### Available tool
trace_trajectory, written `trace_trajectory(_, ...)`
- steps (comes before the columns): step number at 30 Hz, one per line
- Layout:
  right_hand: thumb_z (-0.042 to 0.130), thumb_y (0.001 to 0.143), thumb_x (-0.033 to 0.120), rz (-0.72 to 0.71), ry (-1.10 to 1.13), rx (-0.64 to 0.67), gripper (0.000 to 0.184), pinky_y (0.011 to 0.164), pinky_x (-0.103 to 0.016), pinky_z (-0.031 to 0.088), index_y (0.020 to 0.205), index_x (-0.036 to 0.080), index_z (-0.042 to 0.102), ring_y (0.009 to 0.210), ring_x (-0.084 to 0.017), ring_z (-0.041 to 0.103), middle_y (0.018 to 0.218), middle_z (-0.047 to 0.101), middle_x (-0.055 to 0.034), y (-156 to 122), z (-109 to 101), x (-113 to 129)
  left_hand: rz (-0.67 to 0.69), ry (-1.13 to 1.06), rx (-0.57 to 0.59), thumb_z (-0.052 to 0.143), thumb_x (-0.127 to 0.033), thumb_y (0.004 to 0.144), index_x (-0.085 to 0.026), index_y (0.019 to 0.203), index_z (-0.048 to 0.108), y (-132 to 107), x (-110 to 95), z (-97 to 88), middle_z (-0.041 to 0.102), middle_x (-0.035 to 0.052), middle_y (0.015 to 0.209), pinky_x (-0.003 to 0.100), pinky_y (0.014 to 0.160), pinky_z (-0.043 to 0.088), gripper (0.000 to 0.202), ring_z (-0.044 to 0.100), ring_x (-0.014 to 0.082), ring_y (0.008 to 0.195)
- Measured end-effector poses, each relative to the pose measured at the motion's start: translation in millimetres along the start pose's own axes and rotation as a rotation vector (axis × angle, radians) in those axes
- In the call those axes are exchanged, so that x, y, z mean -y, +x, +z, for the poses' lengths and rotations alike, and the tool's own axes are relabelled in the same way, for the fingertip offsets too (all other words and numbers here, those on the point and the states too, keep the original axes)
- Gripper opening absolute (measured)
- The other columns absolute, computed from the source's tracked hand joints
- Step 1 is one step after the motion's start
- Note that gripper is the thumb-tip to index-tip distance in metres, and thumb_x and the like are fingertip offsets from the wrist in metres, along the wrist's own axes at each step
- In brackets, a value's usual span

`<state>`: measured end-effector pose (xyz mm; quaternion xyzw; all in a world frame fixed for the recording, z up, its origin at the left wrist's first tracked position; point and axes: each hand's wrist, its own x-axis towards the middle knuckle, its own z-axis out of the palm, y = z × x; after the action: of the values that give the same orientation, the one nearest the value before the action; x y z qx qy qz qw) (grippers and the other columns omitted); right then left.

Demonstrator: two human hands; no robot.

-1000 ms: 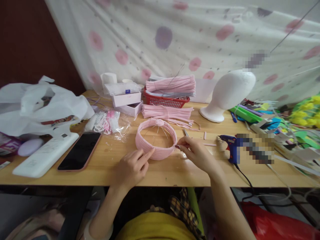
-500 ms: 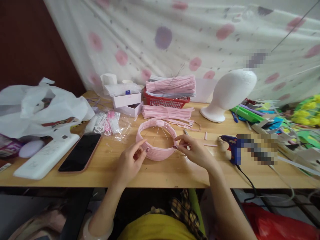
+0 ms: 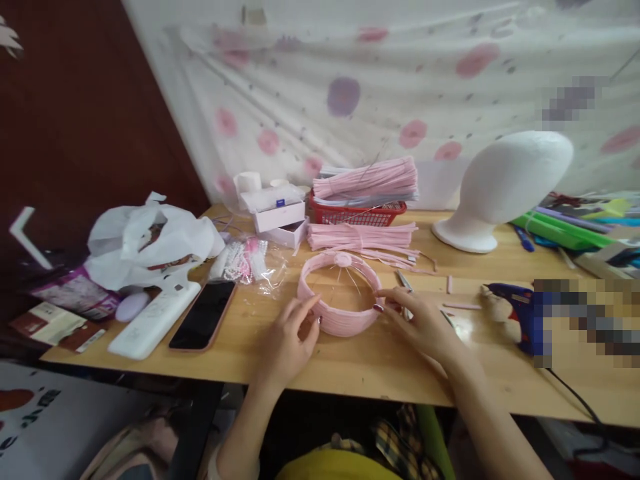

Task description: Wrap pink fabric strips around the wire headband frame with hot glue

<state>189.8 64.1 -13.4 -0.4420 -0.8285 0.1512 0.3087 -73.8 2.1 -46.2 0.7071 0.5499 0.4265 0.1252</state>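
Note:
A ring wrapped in pink pipe cleaners [image 3: 350, 323] rests on the wooden table in front of me, with a small round pink piece on its far rim and thin bare wires inside. My left hand [image 3: 293, 340] pinches its near-left wall between thumb and fingers. On the opposite side, my right hand [image 3: 425, 323] grips the right wall with its fingertips. Partly hidden behind that hand lie the scissors [image 3: 404, 280]. Short pink pipe cleaner pieces [image 3: 463, 307] lie farther right. Beyond the ring is a tied bundle of pink pipe cleaners [image 3: 360, 237].
A blue glue gun [image 3: 517, 313] and a white foam head [image 3: 507, 183] stand to the right. Behind is a red basket [image 3: 357, 215] of pipe cleaners. On the left are a phone [image 3: 203, 317], bagged beads [image 3: 243, 260], a white device [image 3: 155, 323] and a plastic bag [image 3: 145, 243].
The view has swung left, so everything appears farther right. Both hands stay at the ring's sides with little change of grip.

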Motion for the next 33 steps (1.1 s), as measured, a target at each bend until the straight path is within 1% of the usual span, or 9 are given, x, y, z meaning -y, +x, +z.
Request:
trace_trajectory(6, 0.056, 0.095, 0.032, -0.034, 0.004, -0.021, 0.016, 0.069, -0.033, 0.048, 0.099, 0.021, 0.067, 0.072, -0.020, 0.063, 0.084, 0.071, -0.0066, -3, 2, 2, 0.068, 0.057, -0.023, 0.053, -0.016, 0.090, -0.026, 0.135, 0.056, 2, 1, -4.6, 0.064, 0.0043, 0.102, 0.031, 0.077, 0.059, 0.046, 0.067, 0.0171, 0.089)
trace_trajectory(10, 0.060, 0.094, 0.029, -0.025, 0.004, -0.014, 0.010, 0.072, -0.031, 0.048, 0.096, 0.021, 0.067, 0.077, -0.019, 0.065, 0.088, 0.072, -0.0058, -4, 3, 3, 0.272, 0.140, -0.184, 0.055, -0.011, 0.090, -0.023, 0.125, 0.062, -4, -7, -5.6, 0.065, 0.0034, 0.091, 0.029, 0.075, 0.056, 0.037, 0.065, 0.0168, 0.082)
trace_trajectory(13, 0.063, 0.093, 0.027, -0.017, -0.002, -0.010, 0.009, 0.071, -0.030, 0.047, 0.097, 0.021, 0.067, 0.078, -0.019, 0.066, 0.090, 0.073, -0.0057, -4, 5, 4, 0.375, 0.209, -0.201, 0.055, -0.008, 0.090, -0.021, 0.117, 0.065, -11, -18, 0.7, 0.064, 0.0015, 0.079, 0.028, 0.072, 0.054, 0.032, 0.063, 0.0161, 0.074)
trace_trajectory(18, 0.064, 0.093, 0.027, 0.009, -0.027, -0.010, 0.010, 0.071, -0.030, 0.046, 0.100, 0.020, 0.068, 0.079, -0.019, 0.065, 0.092, 0.073, -0.0068, -5, 5, 6, 0.366, 0.336, -0.117, 0.055, -0.013, 0.092, -0.020, 0.129, 0.060, -15, -29, 17.1, 0.067, 0.0065, 0.095, 0.027, 0.074, 0.055, 0.038, 0.067, 0.0179, 0.083)
trace_trajectory(23, 0.063, 0.093, 0.028, 0.015, -0.030, -0.007, 0.012, 0.071, -0.030, 0.046, 0.101, 0.021, 0.068, 0.079, -0.020, 0.065, 0.091, 0.073, -0.0067, -6, 6, 5, 0.390, 0.337, -0.093, 0.053, -0.013, 0.092, -0.022, 0.133, 0.058, -14, -29, 18.2, 0.066, 0.0051, 0.093, 0.027, 0.072, 0.055, 0.042, 0.067, 0.0171, 0.080)
trace_trajectory(26, 0.063, 0.093, 0.029, 0.012, -0.031, -0.007, 0.012, 0.070, -0.031, 0.045, 0.101, 0.022, 0.068, 0.077, -0.020, 0.065, 0.090, 0.073, -0.0065, -7, 5, 3, 0.358, 0.262, -0.180, 0.054, -0.010, 0.091, -0.023, 0.126, 0.063, -14, -30, 12.3, 0.066, 0.0022, 0.084, 0.025, 0.070, 0.054, 0.038, 0.064, 0.0144, 0.073)
trace_trajectory(28, 0.062, 0.093, 0.028, 0.014, -0.042, -0.004, 0.012, 0.069, -0.031, 0.045, 0.101, 0.022, 0.068, 0.077, -0.020, 0.065, 0.090, 0.073, -0.0067, -8, 4, 3, 0.287, 0.209, -0.286, 0.055, -0.008, 0.091, -0.021, 0.115, 0.068, -13, -30, 8.6, 0.064, 0.0009, 0.078, 0.024, 0.067, 0.053, 0.030, 0.060, 0.0122, 0.065)
trace_trajectory(30, 0.061, 0.093, 0.027, 0.020, -0.049, -0.002, 0.012, 0.069, -0.031, 0.045, 0.101, 0.022, 0.068, 0.077, -0.020, 0.065, 0.089, 0.073, -0.0065, -8, 3, 4, 0.210, 0.181, -0.346, 0.056, -0.009, 0.091, -0.018, 0.107, 0.071, -13, -29, 6.9, 0.064, 0.0015, 0.078, 0.024, 0.064, 0.052, 0.024, 0.058, 0.0110, 0.061)
trace_trajectory(33, 0.061, 0.093, 0.028, 0.022, -0.042, -0.002, 0.011, 0.068, -0.031, 0.045, 0.098, 0.023, 0.069, 0.075, -0.020, 0.065, 0.087, 0.073, -0.0057, -8, 3, 4, 0.163, 0.164, -0.349, 0.054, -0.012, 0.092, -0.019, 0.107, 0.073, -14, -28, 8.3, 0.068, 0.0049, 0.087, 0.026, 0.067, 0.056, 0.025, 0.065, 0.0136, 0.072)
